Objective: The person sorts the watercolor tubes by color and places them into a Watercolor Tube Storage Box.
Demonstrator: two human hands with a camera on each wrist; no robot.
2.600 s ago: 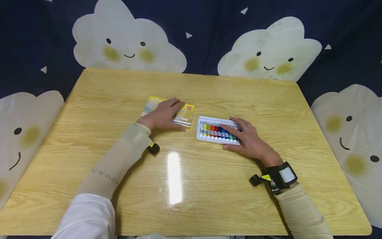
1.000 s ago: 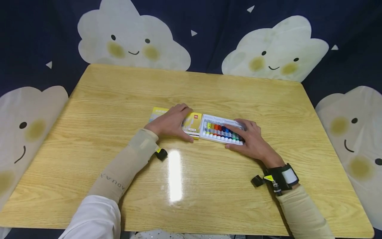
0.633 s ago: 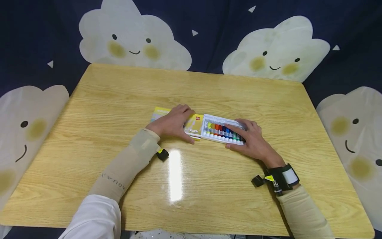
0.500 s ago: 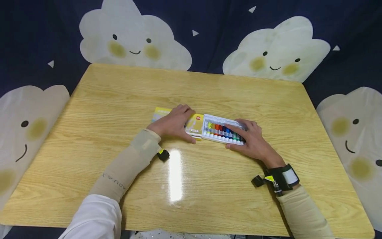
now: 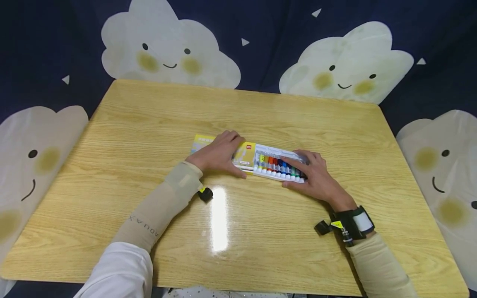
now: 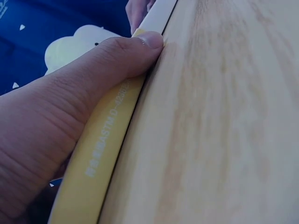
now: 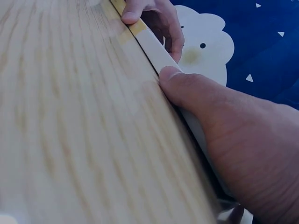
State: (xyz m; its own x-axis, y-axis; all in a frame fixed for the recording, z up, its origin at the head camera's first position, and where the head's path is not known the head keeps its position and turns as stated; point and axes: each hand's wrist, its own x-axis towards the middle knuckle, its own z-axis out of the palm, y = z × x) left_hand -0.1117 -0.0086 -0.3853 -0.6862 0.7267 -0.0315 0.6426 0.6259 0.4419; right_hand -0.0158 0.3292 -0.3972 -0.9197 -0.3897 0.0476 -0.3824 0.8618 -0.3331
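Note:
A yellow cardboard paint box (image 5: 245, 153) lies flat on the table, its right end meeting a white plastic tray (image 5: 265, 148). Colourful paint tubes (image 5: 273, 161) lie side by side in that tray, whose left end sits at the box's opening. My left hand (image 5: 220, 154) grips the box across its width, thumb on the near side wall and fingers over the far edge. With my right hand (image 5: 313, 174) I hold the tray's right part, thumb against its near wall (image 7: 156, 51), index finger lying over the tubes. The tray's right end is hidden under this hand.
The wooden table (image 5: 238, 231) extends around the box and tray on all sides. A dark blue cloth with smiling clouds (image 5: 171, 49) hangs behind it. Small black wrist cameras (image 5: 206, 194) stick out below each hand.
My left hand has brought the yellow box rightward and slightly nearer until it met the tray. Lately the box has slid a little further over the tray's left end. The right hand stays nearly still.

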